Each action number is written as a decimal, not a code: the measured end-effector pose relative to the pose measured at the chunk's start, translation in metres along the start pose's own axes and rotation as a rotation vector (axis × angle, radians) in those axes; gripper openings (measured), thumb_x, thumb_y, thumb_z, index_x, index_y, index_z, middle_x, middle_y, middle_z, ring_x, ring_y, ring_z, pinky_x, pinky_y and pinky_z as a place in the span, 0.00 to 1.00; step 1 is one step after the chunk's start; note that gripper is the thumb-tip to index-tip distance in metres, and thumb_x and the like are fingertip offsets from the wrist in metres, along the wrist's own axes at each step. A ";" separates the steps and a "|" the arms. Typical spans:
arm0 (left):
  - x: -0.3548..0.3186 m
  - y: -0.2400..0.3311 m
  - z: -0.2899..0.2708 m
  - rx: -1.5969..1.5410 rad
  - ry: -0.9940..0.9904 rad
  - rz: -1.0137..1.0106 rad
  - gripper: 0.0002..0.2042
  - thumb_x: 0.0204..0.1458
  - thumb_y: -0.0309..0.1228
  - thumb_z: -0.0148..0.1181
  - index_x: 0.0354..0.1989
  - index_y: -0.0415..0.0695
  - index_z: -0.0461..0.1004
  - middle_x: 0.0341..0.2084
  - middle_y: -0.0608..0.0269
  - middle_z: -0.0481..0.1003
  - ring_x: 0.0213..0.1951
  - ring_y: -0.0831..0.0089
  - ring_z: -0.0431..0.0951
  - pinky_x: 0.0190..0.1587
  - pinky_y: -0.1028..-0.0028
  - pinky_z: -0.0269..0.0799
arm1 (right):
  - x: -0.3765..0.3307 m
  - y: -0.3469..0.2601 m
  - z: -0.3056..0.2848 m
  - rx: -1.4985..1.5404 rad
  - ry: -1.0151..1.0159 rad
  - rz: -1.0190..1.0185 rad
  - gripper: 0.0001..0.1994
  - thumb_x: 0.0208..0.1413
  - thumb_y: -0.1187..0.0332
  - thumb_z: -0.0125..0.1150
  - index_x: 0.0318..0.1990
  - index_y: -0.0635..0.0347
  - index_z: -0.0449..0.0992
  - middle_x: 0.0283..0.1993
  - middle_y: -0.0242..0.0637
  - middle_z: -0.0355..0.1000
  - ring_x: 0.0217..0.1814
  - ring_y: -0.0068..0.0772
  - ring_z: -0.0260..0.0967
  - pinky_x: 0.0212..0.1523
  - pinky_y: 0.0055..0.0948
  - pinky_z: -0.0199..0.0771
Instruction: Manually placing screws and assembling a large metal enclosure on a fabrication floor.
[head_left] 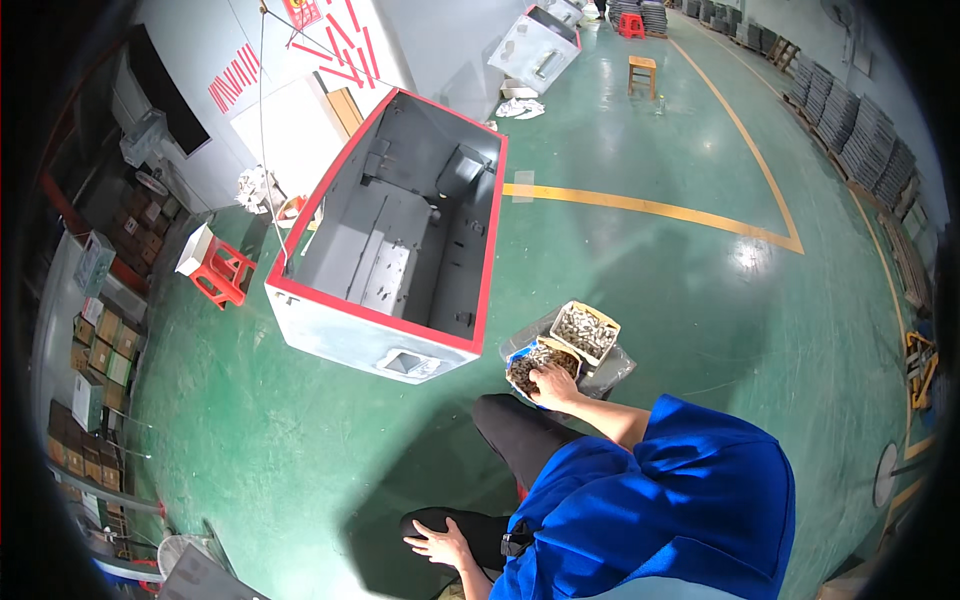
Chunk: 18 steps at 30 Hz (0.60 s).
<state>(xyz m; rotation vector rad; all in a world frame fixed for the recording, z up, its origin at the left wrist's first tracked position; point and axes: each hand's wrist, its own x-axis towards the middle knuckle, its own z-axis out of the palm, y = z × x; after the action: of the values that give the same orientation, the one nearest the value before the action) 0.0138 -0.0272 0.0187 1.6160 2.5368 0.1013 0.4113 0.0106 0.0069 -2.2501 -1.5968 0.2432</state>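
Note:
My right hand (556, 386) reaches into a blue bin (512, 352) filled with small dark brown parts (528, 366). Its fingertips are down among the parts, so whether they grip any is hidden. Against that bin stands a pale yellow bin (613, 345) heaped with small silvery parts (583, 331), too small to name. Both sit on a grey stand or box (618, 370) at my right knee. My left hand (440, 543) lies over my left knee, fingers spread, holding nothing.
Ahead stands a large open metal cabinet shell (375, 345) with a red rim and grey inside. A red stool (222, 275) is to its left. Farther off are a wooden stool (642, 75), another cabinet shell (535, 50) and stacked grey parts (845, 120). Cartons (105, 345) fill the left side.

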 end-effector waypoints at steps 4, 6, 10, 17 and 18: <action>-0.001 0.000 -0.003 0.009 -0.004 -0.005 0.41 0.42 0.45 0.67 0.65 0.57 0.52 0.66 0.43 0.43 0.62 0.40 0.54 0.51 0.46 0.68 | 0.001 -0.002 -0.003 -0.001 -0.006 0.003 0.17 0.41 0.60 0.64 0.37 0.58 0.71 0.42 0.44 0.72 0.51 0.45 0.66 0.53 0.41 0.67; -0.001 0.001 -0.005 0.009 -0.001 -0.002 0.41 0.42 0.45 0.67 0.65 0.57 0.52 0.66 0.43 0.43 0.62 0.40 0.54 0.51 0.46 0.68 | 0.001 -0.002 -0.003 0.000 -0.014 0.001 0.17 0.41 0.60 0.64 0.37 0.58 0.71 0.42 0.44 0.72 0.52 0.45 0.66 0.53 0.41 0.66; -0.002 0.001 -0.008 -0.001 0.006 0.000 0.41 0.42 0.44 0.67 0.65 0.56 0.53 0.66 0.43 0.44 0.62 0.40 0.54 0.51 0.46 0.69 | 0.000 -0.005 -0.007 0.013 0.008 -0.013 0.17 0.42 0.60 0.64 0.36 0.59 0.71 0.40 0.45 0.73 0.49 0.45 0.68 0.53 0.41 0.66; -0.003 0.000 -0.006 -0.028 0.018 0.027 0.41 0.42 0.43 0.67 0.65 0.53 0.52 0.66 0.41 0.43 0.64 0.40 0.50 0.53 0.44 0.64 | 0.000 -0.002 -0.006 0.013 0.011 -0.039 0.16 0.43 0.60 0.63 0.35 0.60 0.70 0.38 0.46 0.74 0.47 0.44 0.70 0.52 0.41 0.66; -0.003 -0.001 -0.005 -0.029 0.031 0.058 0.39 0.42 0.42 0.66 0.64 0.52 0.54 0.67 0.41 0.43 0.65 0.41 0.49 0.54 0.43 0.62 | 0.000 -0.001 -0.005 0.012 0.008 -0.035 0.16 0.43 0.59 0.63 0.35 0.60 0.70 0.38 0.46 0.74 0.48 0.44 0.70 0.52 0.41 0.66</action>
<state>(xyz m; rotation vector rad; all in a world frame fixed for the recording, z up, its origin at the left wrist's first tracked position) 0.0134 -0.0297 0.0240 1.6901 2.4995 0.1697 0.4121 0.0096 0.0115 -2.2094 -1.6247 0.2343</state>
